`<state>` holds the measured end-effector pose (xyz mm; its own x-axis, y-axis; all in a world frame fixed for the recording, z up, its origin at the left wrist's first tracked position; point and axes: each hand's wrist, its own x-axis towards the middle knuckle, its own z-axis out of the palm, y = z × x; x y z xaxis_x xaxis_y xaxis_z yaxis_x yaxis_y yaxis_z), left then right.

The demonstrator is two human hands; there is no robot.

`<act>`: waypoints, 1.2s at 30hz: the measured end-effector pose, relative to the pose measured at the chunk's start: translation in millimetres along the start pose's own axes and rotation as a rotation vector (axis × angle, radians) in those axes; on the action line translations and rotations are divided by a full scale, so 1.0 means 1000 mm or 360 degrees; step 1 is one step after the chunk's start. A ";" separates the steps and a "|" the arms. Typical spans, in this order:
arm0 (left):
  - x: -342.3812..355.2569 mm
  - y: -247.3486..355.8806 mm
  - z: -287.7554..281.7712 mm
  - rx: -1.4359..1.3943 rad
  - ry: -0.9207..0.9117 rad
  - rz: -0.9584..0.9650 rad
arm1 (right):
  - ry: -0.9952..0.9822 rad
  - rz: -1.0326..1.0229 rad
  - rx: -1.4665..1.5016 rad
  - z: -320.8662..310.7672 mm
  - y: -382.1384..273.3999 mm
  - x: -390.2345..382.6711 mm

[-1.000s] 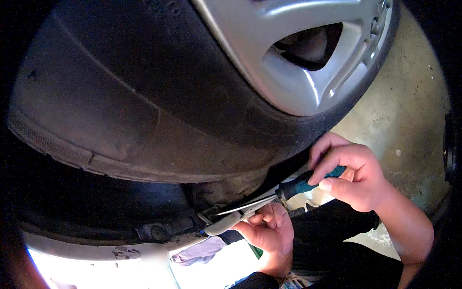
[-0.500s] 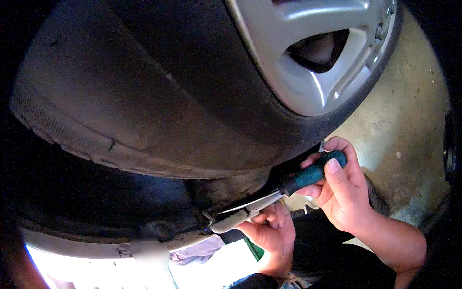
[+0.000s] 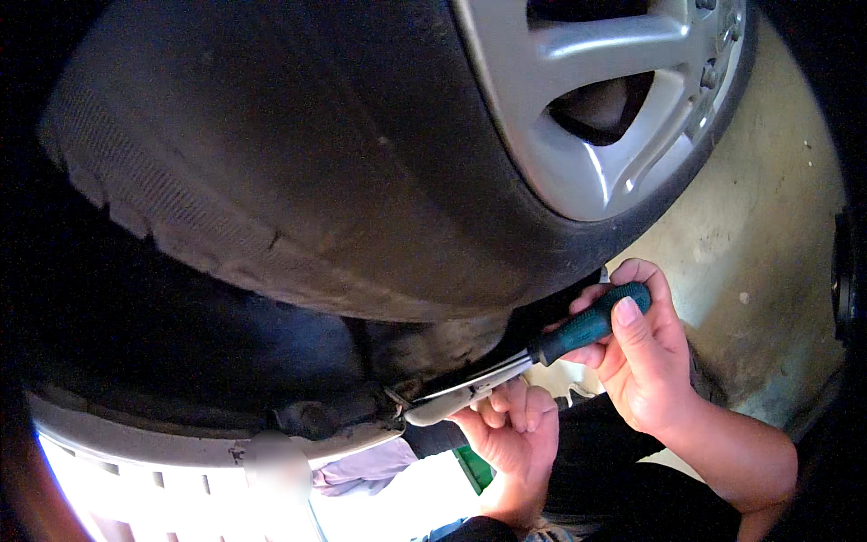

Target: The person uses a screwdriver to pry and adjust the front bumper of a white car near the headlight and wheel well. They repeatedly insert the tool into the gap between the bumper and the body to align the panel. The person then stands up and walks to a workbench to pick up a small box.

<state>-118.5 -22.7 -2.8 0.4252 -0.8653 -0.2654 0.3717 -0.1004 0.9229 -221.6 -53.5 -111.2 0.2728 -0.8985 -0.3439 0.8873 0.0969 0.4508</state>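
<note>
Big stuff first: dark tyre (image 3: 343,181) filled most of the view, silver alloy wheel (image 3: 614,45) set in it at upper right. Concrete floor (image 3: 768,217) down the right side. Dark wheel arch below the tyre, light body edge (image 3: 135,434) curving along lower left.

Right hand (image 3: 650,370) was closed round the green handle of a screwdriver (image 3: 578,332), thumb laid along it. Left hand (image 3: 515,438) sat lower, fingers curled up against the underside of a pale strip (image 3: 442,409); couldn't tell whether it pinched the strip or only braced it. Screwdriver was in the gap between tyre and body edge, shaft running alongside the strip, end pointing into the arch. Tip too dark to say what it touched.

Step in hand, as judged: working the screwdriver in beside the strip, left hand steadying. Next move seemed to call for a firm handle grip, shaft kept in line, left fingers clear of the tip.

Versus half a second ago: view shifted, wheel sat further right, more tread showing; both grips about the same. Versus one second ago: right hand changed more, from fingers draped over the handle to handle lying in the fingers, thumb on top.
</note>
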 end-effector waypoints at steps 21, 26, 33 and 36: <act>-0.003 0.007 0.015 -0.0839 -0.0329 -0.1102 | -0.0057 -0.0059 -0.0070 0.005 -0.005 -0.001; -0.007 0.013 0.034 -0.0982 -0.0273 -0.1005 | 0.0002 -0.0048 -0.0076 0.003 -0.006 0.000; -0.002 0.008 0.043 -0.1041 -0.0341 -0.0923 | -0.0024 -0.0018 -0.0023 0.003 -0.008 0.002; -0.001 0.005 0.048 -0.1035 -0.0387 -0.0907 | -0.0019 0.0011 -0.0017 0.002 -0.008 0.002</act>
<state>-156.9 -46.0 15.9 -0.1255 -0.8567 -0.5002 0.8982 -0.3123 0.3095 -228.6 -57.1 -114.2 0.2749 -0.9027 -0.3309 0.8894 0.1080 0.4442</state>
